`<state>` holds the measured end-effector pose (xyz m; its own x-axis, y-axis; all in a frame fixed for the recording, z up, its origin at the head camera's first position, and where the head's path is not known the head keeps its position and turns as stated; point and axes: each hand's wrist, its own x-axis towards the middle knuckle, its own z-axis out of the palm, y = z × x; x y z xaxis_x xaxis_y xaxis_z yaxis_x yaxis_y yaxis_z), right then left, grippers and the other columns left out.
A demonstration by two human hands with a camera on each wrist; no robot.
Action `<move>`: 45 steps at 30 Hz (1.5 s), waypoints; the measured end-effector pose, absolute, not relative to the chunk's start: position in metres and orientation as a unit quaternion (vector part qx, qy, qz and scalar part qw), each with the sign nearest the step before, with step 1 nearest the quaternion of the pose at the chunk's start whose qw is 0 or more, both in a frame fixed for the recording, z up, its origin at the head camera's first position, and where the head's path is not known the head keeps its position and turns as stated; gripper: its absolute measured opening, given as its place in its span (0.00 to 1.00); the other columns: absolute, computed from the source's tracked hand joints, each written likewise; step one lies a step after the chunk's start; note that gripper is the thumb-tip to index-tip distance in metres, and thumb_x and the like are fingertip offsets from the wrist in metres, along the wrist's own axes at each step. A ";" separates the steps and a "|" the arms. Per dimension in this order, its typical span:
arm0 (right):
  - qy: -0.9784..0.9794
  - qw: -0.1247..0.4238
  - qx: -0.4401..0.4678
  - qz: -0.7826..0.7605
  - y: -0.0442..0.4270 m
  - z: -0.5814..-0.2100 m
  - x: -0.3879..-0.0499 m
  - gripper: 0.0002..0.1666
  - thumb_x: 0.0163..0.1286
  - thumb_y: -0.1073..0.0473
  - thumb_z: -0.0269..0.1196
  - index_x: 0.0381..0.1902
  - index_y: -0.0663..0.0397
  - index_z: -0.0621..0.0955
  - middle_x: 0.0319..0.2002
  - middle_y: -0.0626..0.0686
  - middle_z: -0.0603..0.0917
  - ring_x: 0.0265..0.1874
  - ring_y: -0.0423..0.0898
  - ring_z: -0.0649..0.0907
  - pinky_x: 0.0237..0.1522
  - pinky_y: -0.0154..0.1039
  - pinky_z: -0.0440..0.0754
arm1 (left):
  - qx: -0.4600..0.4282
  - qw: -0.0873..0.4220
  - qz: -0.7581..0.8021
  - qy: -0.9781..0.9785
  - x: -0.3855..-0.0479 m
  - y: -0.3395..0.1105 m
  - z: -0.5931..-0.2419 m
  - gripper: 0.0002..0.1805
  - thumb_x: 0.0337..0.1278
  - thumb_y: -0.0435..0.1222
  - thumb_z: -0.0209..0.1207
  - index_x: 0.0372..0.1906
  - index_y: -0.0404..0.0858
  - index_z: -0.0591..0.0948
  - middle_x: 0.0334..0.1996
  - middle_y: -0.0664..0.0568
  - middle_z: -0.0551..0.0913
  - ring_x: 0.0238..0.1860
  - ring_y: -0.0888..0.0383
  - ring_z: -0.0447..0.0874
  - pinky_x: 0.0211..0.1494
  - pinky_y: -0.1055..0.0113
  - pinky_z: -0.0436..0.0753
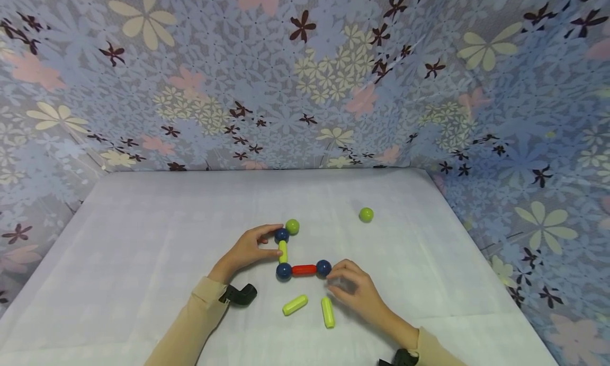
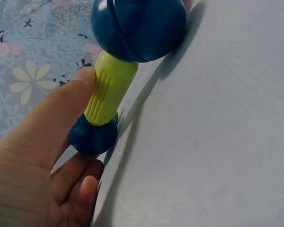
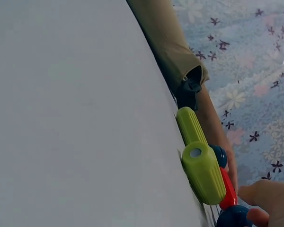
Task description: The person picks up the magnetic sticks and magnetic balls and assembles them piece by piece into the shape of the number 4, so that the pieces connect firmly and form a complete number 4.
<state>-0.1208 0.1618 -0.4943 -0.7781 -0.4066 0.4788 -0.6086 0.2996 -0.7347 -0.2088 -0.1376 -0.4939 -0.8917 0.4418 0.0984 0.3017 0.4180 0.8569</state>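
Three blue balls, a yellow-green magnetic rod (image 1: pixel 283 251) and a red rod (image 1: pixel 304 270) form an L on the table. My left hand (image 1: pixel 248 248) holds the yellow-green side, thumb on the rod and fingers about the far blue ball (image 1: pixel 281 235). In the left wrist view, the corner blue ball (image 2: pixel 139 28) looms close. Against that far ball sits a green ball (image 1: pixel 293 226). My right hand (image 1: pixel 357 292) has its fingertips at the right blue ball (image 1: pixel 323 268), thumb apart from it; whether they touch I cannot tell.
Two loose yellow-green rods, one slanted (image 1: pixel 295 305) and one more upright (image 1: pixel 328 312), lie in front of the L. Another green ball (image 1: pixel 366 214) rests farther back on the right. Flowered cloth (image 1: pixel 267 90) hangs behind the white tabletop (image 1: pixel 157 223).
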 end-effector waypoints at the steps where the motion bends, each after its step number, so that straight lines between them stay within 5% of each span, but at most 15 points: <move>1: -0.797 0.098 0.323 0.501 0.162 -0.496 -0.119 0.15 0.52 0.73 0.69 0.39 0.59 0.83 0.40 0.53 0.81 0.46 0.38 0.78 0.52 0.29 0.76 | 0.219 0.072 0.492 0.840 -0.209 -0.137 -0.494 0.36 0.47 0.41 0.71 0.65 0.43 0.73 0.64 0.49 0.74 0.64 0.50 0.72 0.59 0.62 0.76; 7: -0.791 0.051 0.361 0.492 0.166 -0.500 -0.108 0.19 0.51 0.70 0.71 0.42 0.60 0.82 0.44 0.59 0.80 0.49 0.45 0.78 0.56 0.28 0.75 | 0.224 0.069 0.490 0.840 -0.208 -0.137 -0.494 0.36 0.47 0.42 0.70 0.65 0.42 0.72 0.64 0.47 0.74 0.62 0.49 0.73 0.59 0.63 0.76; 18: -0.828 -0.014 0.372 0.419 0.170 -0.494 -0.099 0.32 0.48 0.46 0.75 0.52 0.44 0.80 0.51 0.42 0.80 0.54 0.39 0.75 0.59 0.35 0.72 | 0.216 0.069 0.487 0.843 -0.207 -0.136 -0.493 0.36 0.47 0.42 0.70 0.64 0.42 0.73 0.64 0.47 0.74 0.62 0.49 0.73 0.58 0.63 0.77; 23: -0.826 -0.007 0.379 0.418 0.171 -0.496 -0.100 0.31 0.49 0.48 0.75 0.52 0.45 0.80 0.49 0.41 0.81 0.52 0.38 0.76 0.57 0.35 0.73 | 0.215 0.065 0.491 0.842 -0.203 -0.134 -0.485 0.35 0.49 0.39 0.69 0.64 0.39 0.72 0.64 0.44 0.74 0.62 0.47 0.73 0.59 0.56 0.76; 32: -0.796 -0.007 0.386 0.466 0.169 -0.491 -0.101 0.29 0.50 0.53 0.75 0.51 0.51 0.80 0.48 0.48 0.81 0.50 0.40 0.78 0.56 0.32 0.76 | 0.218 0.067 0.488 0.842 -0.208 -0.136 -0.492 0.36 0.47 0.42 0.70 0.64 0.42 0.73 0.64 0.47 0.74 0.63 0.49 0.73 0.59 0.61 0.76; 39: -0.805 -0.019 0.335 0.490 0.174 -0.490 -0.103 0.27 0.49 0.61 0.75 0.49 0.53 0.81 0.48 0.51 0.80 0.41 0.39 0.77 0.39 0.32 0.78 | 0.221 0.064 0.487 0.842 -0.208 -0.135 -0.492 0.35 0.48 0.40 0.70 0.64 0.40 0.72 0.64 0.46 0.75 0.62 0.48 0.73 0.58 0.60 0.77; 45: -0.806 0.020 0.319 0.498 0.175 -0.480 -0.105 0.28 0.45 0.71 0.74 0.47 0.64 0.80 0.47 0.59 0.79 0.37 0.46 0.77 0.36 0.36 0.79 | 0.223 0.063 0.499 0.835 -0.206 -0.134 -0.492 0.36 0.48 0.37 0.70 0.65 0.36 0.72 0.64 0.43 0.74 0.62 0.45 0.73 0.58 0.53 0.77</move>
